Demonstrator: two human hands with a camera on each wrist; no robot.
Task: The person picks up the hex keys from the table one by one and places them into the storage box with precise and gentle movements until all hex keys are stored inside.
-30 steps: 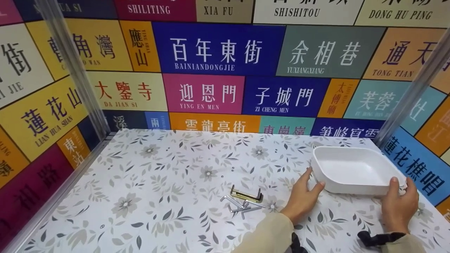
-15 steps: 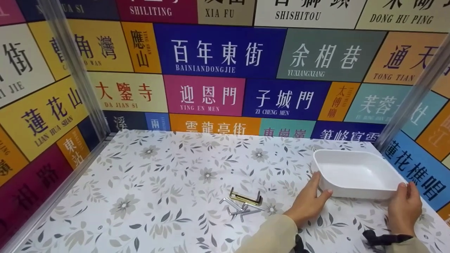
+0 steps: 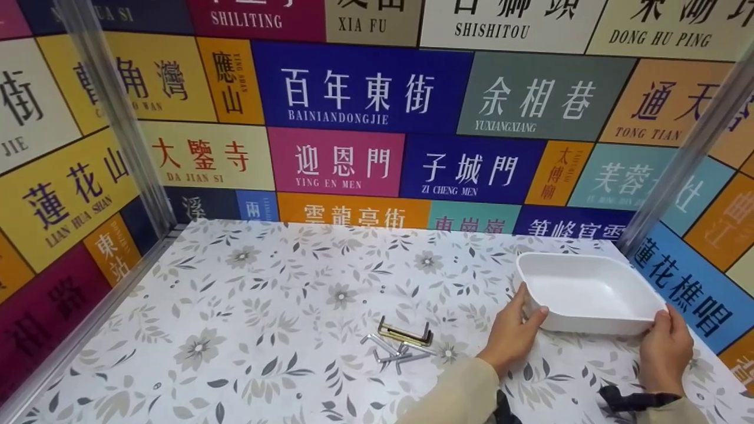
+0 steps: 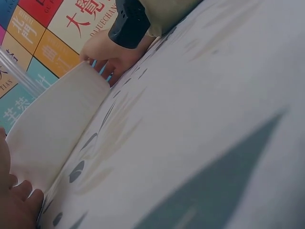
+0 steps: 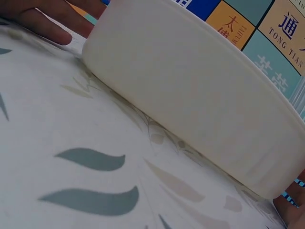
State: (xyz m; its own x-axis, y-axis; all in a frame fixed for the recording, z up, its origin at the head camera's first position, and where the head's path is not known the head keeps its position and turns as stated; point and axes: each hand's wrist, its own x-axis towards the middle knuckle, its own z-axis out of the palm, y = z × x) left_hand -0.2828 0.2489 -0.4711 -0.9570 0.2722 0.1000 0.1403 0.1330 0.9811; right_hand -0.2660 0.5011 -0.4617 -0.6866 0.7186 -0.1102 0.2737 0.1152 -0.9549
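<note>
A white rectangular basin (image 3: 595,325) with rounded corners sits upright on the floral table cover at the right of the head view. My left hand (image 3: 511,333) grips its near left corner, thumb along the front and fingers round the left side. At the near right corner, my right hand (image 3: 667,350) holds the wall and rim. The left wrist view shows the right hand (image 4: 121,55) at the far end of the basin wall (image 4: 62,119). In the right wrist view, fingers of the left hand (image 5: 52,21) reach the other end of the wall (image 5: 190,90).
Several silver L-shaped metal rods (image 3: 403,357), like hex keys, lie loosely piled left of the hands. Brass-coloured U-shaped metal pieces (image 3: 406,335) lie just behind them. Sign-printed panels (image 3: 359,85) and clear corner posts (image 3: 689,153) border the table cover (image 3: 283,330).
The right hand's fingers have drawn in closer round the basin's near right corner. The left hand has shifted slightly at its corner. The head view has moved a little; the metal pieces stay put.
</note>
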